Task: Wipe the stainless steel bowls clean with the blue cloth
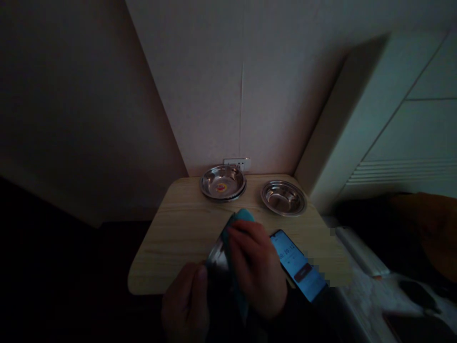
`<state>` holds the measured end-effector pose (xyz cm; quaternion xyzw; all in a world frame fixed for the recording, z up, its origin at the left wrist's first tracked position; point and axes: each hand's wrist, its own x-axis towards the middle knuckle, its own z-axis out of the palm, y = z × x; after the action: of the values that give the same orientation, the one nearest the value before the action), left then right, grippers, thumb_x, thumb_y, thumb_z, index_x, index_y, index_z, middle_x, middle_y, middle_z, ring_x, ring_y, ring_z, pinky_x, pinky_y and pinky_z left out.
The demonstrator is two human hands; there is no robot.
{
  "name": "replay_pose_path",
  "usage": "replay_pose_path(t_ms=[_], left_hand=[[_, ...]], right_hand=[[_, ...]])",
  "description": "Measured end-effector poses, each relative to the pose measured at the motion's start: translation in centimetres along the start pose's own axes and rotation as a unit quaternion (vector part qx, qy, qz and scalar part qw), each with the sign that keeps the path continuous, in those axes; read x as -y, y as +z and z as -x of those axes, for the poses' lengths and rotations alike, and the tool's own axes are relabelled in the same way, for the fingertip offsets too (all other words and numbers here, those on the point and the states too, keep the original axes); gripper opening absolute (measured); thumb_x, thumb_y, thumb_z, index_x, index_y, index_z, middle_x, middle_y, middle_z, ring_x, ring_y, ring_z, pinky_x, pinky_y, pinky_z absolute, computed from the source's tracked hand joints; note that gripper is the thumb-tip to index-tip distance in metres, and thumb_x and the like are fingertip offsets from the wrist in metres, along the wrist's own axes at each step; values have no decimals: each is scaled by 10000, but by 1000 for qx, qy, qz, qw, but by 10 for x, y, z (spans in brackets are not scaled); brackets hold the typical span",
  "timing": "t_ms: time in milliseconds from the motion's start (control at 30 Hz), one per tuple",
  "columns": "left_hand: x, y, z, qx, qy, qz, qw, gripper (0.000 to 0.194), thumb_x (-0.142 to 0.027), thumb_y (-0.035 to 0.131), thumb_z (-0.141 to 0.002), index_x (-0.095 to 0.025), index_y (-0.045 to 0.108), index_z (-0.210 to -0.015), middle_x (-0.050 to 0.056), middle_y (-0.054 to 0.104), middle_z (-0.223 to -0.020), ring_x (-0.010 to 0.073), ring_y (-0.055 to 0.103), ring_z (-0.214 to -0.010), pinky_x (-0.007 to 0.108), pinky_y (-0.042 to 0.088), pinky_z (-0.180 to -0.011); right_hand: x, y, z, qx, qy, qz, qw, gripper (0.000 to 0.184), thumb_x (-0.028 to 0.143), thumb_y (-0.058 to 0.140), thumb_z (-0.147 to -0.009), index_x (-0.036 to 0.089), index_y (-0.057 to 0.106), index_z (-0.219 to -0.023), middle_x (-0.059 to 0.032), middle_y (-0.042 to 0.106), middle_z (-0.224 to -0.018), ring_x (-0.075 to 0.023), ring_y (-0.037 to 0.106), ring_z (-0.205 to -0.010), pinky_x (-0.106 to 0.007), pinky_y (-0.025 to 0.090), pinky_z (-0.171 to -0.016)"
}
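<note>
A shiny metal dish (pixel 218 257), tilted nearly on edge, is held over the table's front edge. My left hand (pixel 186 302) is closed on its near left rim, with the thumb on top. In my closed right hand (pixel 257 267) is a teal cloth (pixel 243 214), bunched against the dish's far side and rim. Part of the cloth hangs below that hand. The lower part of the dish is lost in shadow, so its depth is hard to tell.
Stacked metal dishes (pixel 223 183) stand at the table's back, the top one bearing a sticker. More metal dishes (pixel 283 197) sit at the right. A lit phone (pixel 299 266) showing a timer lies by my right hand. Behind the wooden table (pixel 178 224) is a wall with a socket (pixel 243 163).
</note>
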<state>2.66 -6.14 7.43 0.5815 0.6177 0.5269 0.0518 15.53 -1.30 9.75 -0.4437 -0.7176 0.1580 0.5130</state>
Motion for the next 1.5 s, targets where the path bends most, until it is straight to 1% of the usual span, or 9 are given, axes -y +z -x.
replay_pose_path(t_ms=[100, 300, 467, 633, 800, 1000, 1167, 1367, 1500], left_hand=[[3, 1, 2, -3, -17, -2, 1000, 255, -219, 485, -838, -193, 622, -625, -4, 653, -570, 111, 588, -492, 183, 415, -440], [-2, 6, 2, -15, -36, 20, 999, 310, -223, 482, -838, -208, 545, -534, -21, 572, -477, 99, 529, -435, 179, 414, -452], [-1, 5, 0, 1, -23, 32, 999, 276, -219, 474, -846, -203, 590, -596, -16, 617, -529, 101, 566, -471, 170, 428, -465], [-6, 5, -2, -4, -23, 7, 1000, 321, -235, 471, -847, -202, 524, -532, -23, 537, -456, 97, 516, -428, 181, 406, -442], [-5, 2, -5, 9, -13, 20, 1000, 274, -209, 459, -853, -201, 593, -614, -1, 622, -557, 112, 576, -508, 189, 434, -489], [-7, 2, -1, 3, -11, 0, 1000, 311, -208, 464, -846, -205, 510, -539, -23, 533, -471, 94, 514, -440, 188, 401, -460], [-2, 0, -2, 7, 7, 14, 1000, 269, -191, 456, -851, -202, 571, -607, -12, 584, -519, 106, 545, -473, 195, 410, -469], [-2, 3, -3, -1, -11, 18, 1000, 310, -200, 469, -853, -201, 519, -547, -29, 527, -463, 92, 503, -425, 190, 401, -455], [-5, 3, -3, 1, -15, 32, 999, 275, -197, 459, -855, -204, 575, -605, -5, 603, -548, 109, 562, -499, 196, 422, -481]], right_hand=[[9, 1, 6, 1, -61, 16, 998, 225, 137, 520, -852, 189, 676, -1006, -74, 675, -1010, -225, 568, -984, -379, 504, -836], [5, 5, -2, -30, 32, 8, 999, 197, 129, 521, -847, 165, 688, -946, -85, 679, -965, -203, 606, -901, -352, 518, -808], [16, 8, 6, -34, -52, 15, 998, 178, 145, 540, -850, 183, 683, -948, -63, 685, -956, -209, 576, -945, -349, 505, -823], [7, 7, -8, -37, 80, -14, 996, 148, 152, 558, -826, 189, 697, -863, -65, 685, -900, -193, 617, -862, -341, 510, -796], [21, 10, 2, -44, 12, -28, 999, 148, 132, 581, -820, 200, 689, -896, -59, 671, -912, -194, 585, -897, -328, 501, -779], [3, 6, -13, -21, 131, -64, 989, 103, 168, 583, -809, 182, 684, -794, -57, 667, -845, -192, 612, -826, -352, 496, -786], [11, 10, -6, -18, 65, -83, 994, 132, 111, 596, -786, 201, 679, -836, -45, 655, -897, -179, 588, -885, -314, 489, -776], [10, 12, -6, -35, 118, -109, 986, 91, 133, 599, -788, 194, 666, -798, -46, 651, -863, -184, 600, -843, -337, 484, -782], [14, 11, -3, -16, 48, -73, 996, 125, 117, 587, -792, 210, 666, -818, -37, 649, -875, -183, 580, -868, -327, 474, -774]])
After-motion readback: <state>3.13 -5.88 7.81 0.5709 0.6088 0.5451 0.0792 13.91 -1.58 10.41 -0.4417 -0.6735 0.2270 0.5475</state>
